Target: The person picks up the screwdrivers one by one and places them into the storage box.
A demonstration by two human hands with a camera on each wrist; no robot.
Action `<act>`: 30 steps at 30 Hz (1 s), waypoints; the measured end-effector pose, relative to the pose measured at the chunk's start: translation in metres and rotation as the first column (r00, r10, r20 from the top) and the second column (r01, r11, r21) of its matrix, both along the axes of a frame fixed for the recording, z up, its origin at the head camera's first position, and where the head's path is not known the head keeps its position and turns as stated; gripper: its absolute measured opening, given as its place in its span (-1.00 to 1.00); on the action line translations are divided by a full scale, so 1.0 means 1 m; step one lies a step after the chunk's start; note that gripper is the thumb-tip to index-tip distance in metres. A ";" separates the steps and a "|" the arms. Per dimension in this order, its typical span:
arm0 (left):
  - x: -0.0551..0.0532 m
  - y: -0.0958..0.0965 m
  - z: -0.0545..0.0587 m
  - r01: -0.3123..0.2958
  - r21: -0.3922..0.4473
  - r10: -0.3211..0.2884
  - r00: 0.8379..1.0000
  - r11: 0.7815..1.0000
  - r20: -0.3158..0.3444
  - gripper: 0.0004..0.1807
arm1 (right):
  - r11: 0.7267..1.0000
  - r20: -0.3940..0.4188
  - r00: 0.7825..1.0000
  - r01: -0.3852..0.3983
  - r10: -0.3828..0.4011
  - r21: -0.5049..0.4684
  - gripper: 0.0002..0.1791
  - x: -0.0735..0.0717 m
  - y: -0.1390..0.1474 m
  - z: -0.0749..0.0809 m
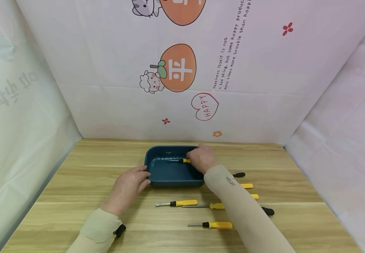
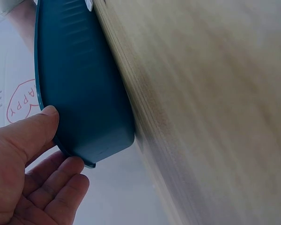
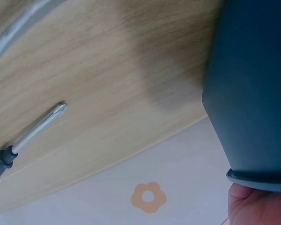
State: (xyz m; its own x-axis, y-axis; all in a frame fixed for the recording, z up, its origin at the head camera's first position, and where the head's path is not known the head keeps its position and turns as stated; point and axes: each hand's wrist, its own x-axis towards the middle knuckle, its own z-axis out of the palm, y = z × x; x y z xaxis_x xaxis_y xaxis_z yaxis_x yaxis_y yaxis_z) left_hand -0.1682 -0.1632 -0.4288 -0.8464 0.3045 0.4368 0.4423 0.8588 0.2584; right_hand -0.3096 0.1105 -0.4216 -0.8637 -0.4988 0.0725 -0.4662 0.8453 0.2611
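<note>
A dark blue rectangular tray (image 1: pixel 176 183) stands on the wooden table near the back wall. At its left end my left hand (image 1: pixel 133 182) holds the rim; in the left wrist view the thumb lies against the tray's wall (image 2: pixel 84 79) and the fingers bend around the corner. My right hand (image 1: pixel 202 158) reaches over the right end of the tray and grips a small screwdriver (image 1: pixel 186 160) by its yellow handle. Its thin shaft points left inside the tray, while most of the handle is hidden by the hand. In the right wrist view, part of the right hand (image 3: pixel 260 206) shows beyond the rim.
In front of the tray lie yellow-handled screwdrivers (image 1: pixel 186 202), one with a long shaft (image 1: pixel 198 206) and another nearer (image 1: pixel 219 225). Right of it, partly behind the right sleeve, are more yellow handles (image 1: pixel 247 186) and black handles (image 1: pixel 239 174). White printed sheets (image 1: pixel 122 105) enclose the table.
</note>
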 end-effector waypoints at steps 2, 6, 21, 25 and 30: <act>0.000 0.000 0.001 0.000 -0.001 0.000 1.000 1.000 0.002 -0.75 | 1.000 -0.003 1.000 -0.003 0.003 -0.004 -0.83 0.001 0.001 0.001; 0.001 0.001 0.003 0.003 -0.002 -0.003 1.000 1.000 0.003 -0.75 | 0.999 -0.012 1.000 -0.022 0.021 -0.032 -0.81 0.004 0.005 0.008; 0.003 -0.001 0.002 0.007 -0.003 -0.008 1.000 1.000 -0.014 -0.76 | 0.973 -0.008 0.998 -0.064 0.064 -0.223 -0.67 0.014 0.036 0.032; 0.002 0.000 0.001 0.012 -0.011 -0.012 1.000 1.000 -0.020 -0.76 | 0.967 0.039 0.997 -0.054 0.065 -0.249 -0.63 0.016 0.048 0.037; 0.002 0.002 0.001 0.022 -0.012 -0.022 0.999 1.000 -0.032 -0.75 | 0.941 0.086 0.994 -0.039 0.072 -0.335 -0.59 0.019 0.068 0.040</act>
State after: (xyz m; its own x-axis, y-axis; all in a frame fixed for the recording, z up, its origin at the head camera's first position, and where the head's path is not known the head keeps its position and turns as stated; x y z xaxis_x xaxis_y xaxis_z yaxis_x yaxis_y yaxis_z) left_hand -0.1665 -0.1614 -0.4278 -0.8251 0.3279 0.4600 0.4689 0.8517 0.2340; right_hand -0.2905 0.1786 -0.3817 -0.8465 -0.5074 0.1610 -0.5235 0.8484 -0.0784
